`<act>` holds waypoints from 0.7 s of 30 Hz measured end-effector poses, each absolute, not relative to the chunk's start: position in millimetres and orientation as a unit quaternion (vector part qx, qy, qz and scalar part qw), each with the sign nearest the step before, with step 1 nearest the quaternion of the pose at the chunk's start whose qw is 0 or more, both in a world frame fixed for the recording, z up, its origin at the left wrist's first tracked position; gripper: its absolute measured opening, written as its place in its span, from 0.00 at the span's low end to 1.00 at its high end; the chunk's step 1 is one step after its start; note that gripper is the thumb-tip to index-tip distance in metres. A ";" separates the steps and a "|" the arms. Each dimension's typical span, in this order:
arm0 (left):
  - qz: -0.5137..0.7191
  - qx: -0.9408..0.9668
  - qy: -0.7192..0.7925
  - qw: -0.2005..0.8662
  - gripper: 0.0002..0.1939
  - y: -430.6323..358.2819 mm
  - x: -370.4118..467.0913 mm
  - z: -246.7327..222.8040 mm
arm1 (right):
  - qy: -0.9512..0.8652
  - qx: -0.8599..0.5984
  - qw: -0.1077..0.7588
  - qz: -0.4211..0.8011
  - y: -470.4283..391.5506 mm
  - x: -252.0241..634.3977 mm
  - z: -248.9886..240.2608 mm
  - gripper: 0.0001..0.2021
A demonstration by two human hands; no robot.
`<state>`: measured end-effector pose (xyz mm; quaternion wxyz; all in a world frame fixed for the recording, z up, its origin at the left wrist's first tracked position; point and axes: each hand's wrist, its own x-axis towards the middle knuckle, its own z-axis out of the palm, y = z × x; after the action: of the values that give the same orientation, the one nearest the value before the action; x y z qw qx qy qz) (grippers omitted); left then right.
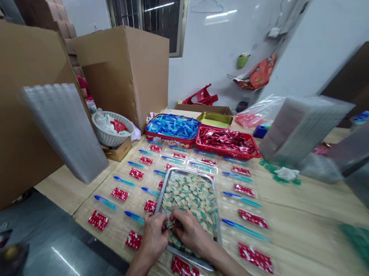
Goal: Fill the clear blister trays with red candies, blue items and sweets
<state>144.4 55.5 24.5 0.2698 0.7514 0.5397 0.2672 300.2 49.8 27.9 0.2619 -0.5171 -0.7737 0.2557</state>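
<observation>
A metal tray (pixel 218 226) full of small green and cream pieces lies on the wooden table. Over its near left part, my left hand (pixel 155 232) and my right hand (pixel 189 230) are close together with fingers pinched. Between the fingertips is something small that I cannot make out clearly. Around the tray, clear plastic trays lie in rows, with blue pens (pixel 244 230) and red patterned packets (pixel 255 257) in them.
Behind the tray stand a bin of blue pens (pixel 173 127) and a red basket (pixel 256 151) of red packets. Stacked clear trays rise at left (pixel 68 133) and right (pixel 302 128). Cardboard boxes (pixel 105 62) and a white basket (pixel 110 138) are at the back left.
</observation>
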 end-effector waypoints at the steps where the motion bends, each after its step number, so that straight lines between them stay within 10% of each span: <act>1: 0.267 0.749 0.542 0.273 0.12 55.5 144.8 25.0 | -0.773 -0.518 0.261 0.257 50.0 300.1 27.8 0.14; 21: 0.270 0.738 0.548 0.286 0.13 56.8 147.7 24.1 | -0.776 -0.505 0.273 0.261 54.1 303.9 19.7 0.14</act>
<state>147.7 56.8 24.1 0.2864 0.7383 0.5476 0.2700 303.9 54.1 19.7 0.2732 -0.5051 -0.7759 0.2612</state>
